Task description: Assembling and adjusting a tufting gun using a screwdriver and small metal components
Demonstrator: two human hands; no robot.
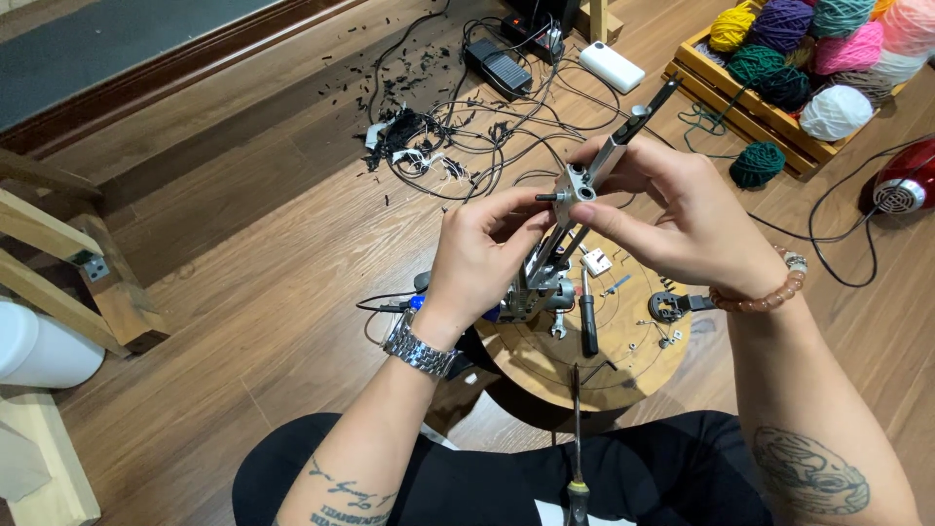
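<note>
I hold a grey metal mechanism (575, 185) of rods and a block upright over a small round wooden stool (545, 362). My left hand (482, 248) pinches a small dark pin at the block's left side and wears a steel watch. My right hand (672, 209) grips the block and its upper bar from the right and wears a bead bracelet. The mechanism's lower end (538, 292) rests near the stool top.
On the stool lie a black tool (588, 314), a small wrench, a white block (596, 261) and small parts. A screwdriver (576, 438) lies across my lap. Tangled cables (458, 136), a foot pedal (497, 66), a crate of yarn balls (808, 58) and a red appliance (906, 180) surround it.
</note>
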